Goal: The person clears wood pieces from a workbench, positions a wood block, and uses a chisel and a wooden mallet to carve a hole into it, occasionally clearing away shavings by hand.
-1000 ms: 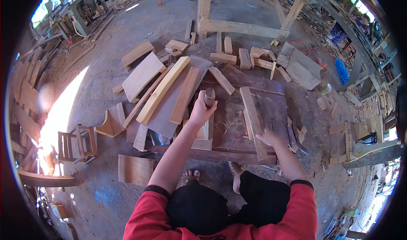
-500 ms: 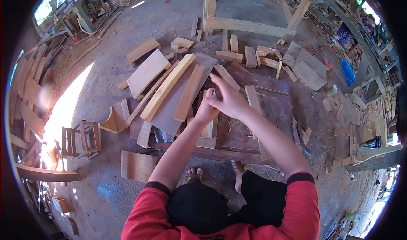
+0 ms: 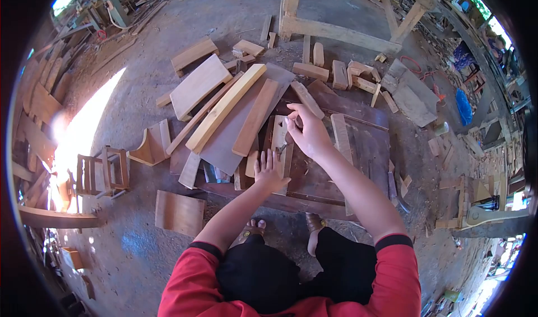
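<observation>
My left hand (image 3: 269, 175) lies flat with fingers spread, its fingertips reaching over a pale wood block (image 3: 279, 132) with a small dark hole near its far end. Above the same block, my right hand (image 3: 309, 132) is curled, thumb and forefinger bent toward each other. A small tool with a dark handle (image 3: 289, 137) and narrow tip slants down from under its palm onto the wood; the palm hides part of it. Under the work is a brown wooden panel (image 3: 364, 140). Just left lie a reddish plank (image 3: 256, 118) and a yellowish bar (image 3: 227, 108) on a grey sheet.
Offcuts and a wide board (image 3: 199, 87) are heaped to the left and ahead. A curved wood piece (image 3: 180, 211) rests on the floor near my feet. A wooden bench frame (image 3: 342, 30) stands ahead, and a small slatted wooden frame (image 3: 103, 174) at left.
My hands were together over the block and have come apart. The left has drawn back toward me and flattened out; the right has lowered slightly, with the small tool now showing below it.
</observation>
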A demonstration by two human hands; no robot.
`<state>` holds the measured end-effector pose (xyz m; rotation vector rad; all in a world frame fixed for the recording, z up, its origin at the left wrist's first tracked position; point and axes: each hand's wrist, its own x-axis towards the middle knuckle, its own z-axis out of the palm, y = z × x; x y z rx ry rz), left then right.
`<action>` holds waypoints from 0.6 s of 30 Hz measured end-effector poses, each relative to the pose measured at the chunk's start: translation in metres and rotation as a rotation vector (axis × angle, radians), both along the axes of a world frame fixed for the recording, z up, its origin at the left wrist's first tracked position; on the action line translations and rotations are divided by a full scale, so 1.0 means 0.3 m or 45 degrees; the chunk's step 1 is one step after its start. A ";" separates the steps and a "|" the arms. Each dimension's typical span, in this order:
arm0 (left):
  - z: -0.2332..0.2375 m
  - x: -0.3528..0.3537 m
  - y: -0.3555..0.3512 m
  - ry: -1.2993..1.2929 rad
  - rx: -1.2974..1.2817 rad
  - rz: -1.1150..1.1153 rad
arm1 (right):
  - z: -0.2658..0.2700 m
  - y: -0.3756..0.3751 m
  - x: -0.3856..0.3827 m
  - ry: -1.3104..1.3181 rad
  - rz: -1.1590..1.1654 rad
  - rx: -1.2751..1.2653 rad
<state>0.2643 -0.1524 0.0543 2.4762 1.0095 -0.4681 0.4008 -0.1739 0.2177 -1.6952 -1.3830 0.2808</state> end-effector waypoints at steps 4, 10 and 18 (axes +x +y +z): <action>-0.008 -0.010 -0.013 -0.045 0.013 0.020 | -0.020 -0.010 0.028 -0.032 -0.013 0.037; -0.010 -0.003 -0.009 0.031 0.013 0.010 | -0.035 -0.091 0.094 -0.018 -0.154 -0.040; -0.011 0.011 -0.004 0.106 -0.008 0.020 | -0.045 -0.150 0.143 -0.007 -0.143 -0.044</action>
